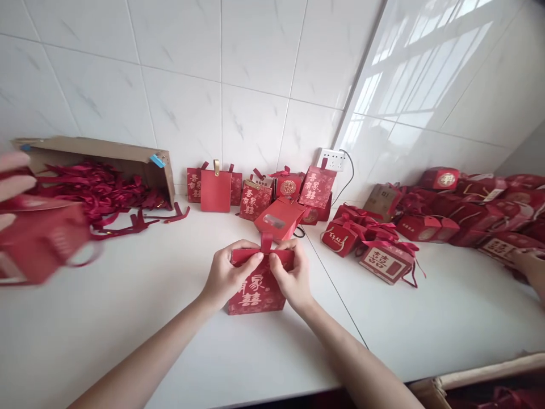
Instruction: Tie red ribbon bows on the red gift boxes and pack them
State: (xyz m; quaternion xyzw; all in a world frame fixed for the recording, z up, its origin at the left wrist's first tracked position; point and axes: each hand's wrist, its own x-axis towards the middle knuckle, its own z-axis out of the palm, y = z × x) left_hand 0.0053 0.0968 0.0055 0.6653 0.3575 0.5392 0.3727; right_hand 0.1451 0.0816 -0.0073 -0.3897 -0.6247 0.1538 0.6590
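Note:
A red gift box (264,298) with pale printed characters stands upright on the white table in front of me. My left hand (232,267) grips its top left edge, thumb on the front face and fingers behind. On the top right edge, my right hand (293,270) holds it the same way. Both thumbs come close together just below a dark red ribbon loop (267,242) that sticks up from the middle of the top. The fingers behind the box are partly hidden. Just beyond lies a red box with a small window (276,220).
Several upright red boxes (215,190) line the tiled wall. A cardboard box (93,145) spills red ribbons at left, where another person's blurred hand (15,179) holds a red box (46,241). Finished-looking boxes (385,261) pile up at right, near another hand (530,270). A carton (489,369) sits lower right.

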